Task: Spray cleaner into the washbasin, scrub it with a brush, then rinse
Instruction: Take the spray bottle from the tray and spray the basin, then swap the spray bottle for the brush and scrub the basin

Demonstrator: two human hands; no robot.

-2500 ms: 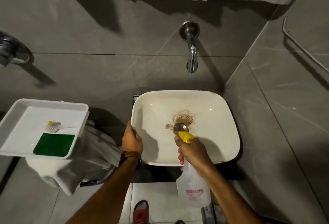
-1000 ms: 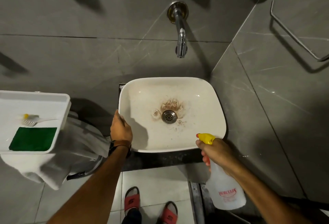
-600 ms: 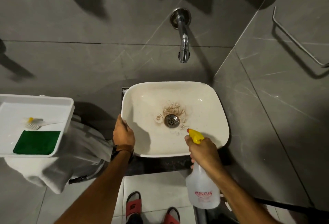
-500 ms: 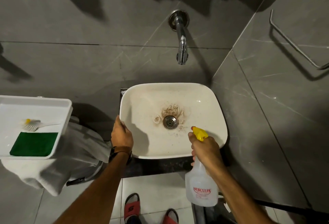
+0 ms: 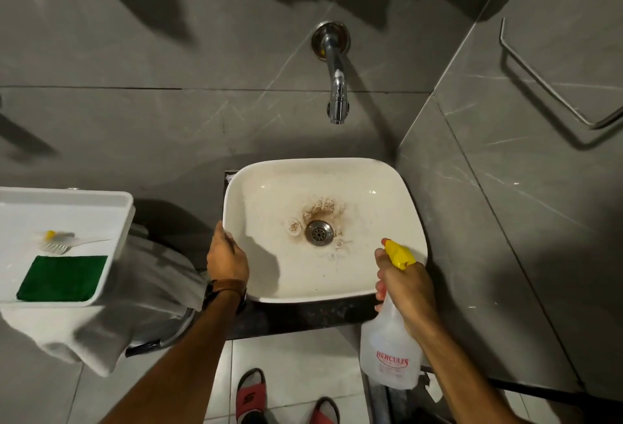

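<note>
The white washbasin [image 5: 371, 208] sits below me, with brown stains around its metal drain [image 5: 319, 232]. My left hand [image 5: 226, 256] grips the basin's left rim. My right hand [image 5: 404, 283] is closed around the neck of a clear spray bottle [image 5: 387, 356] with a yellow nozzle [image 5: 397, 254], which points over the basin's front right corner toward the drain. A small brush [image 5: 55, 242] with a yellow spot and white bristles lies in a white tray [image 5: 77, 208] at the left.
A chrome tap [image 5: 337, 86] sticks out of the grey wall above the basin. A green scouring pad [image 5: 62, 278] lies in the tray, which rests on a white cloth [image 5: 135, 305]. A towel rail [image 5: 546, 86] is on the right wall. Red sandals [image 5: 251, 393] stand below.
The spray bottle has moved from over the drain back to the basin's front right corner. My left hand has stayed on the rim. The view shifted slightly.
</note>
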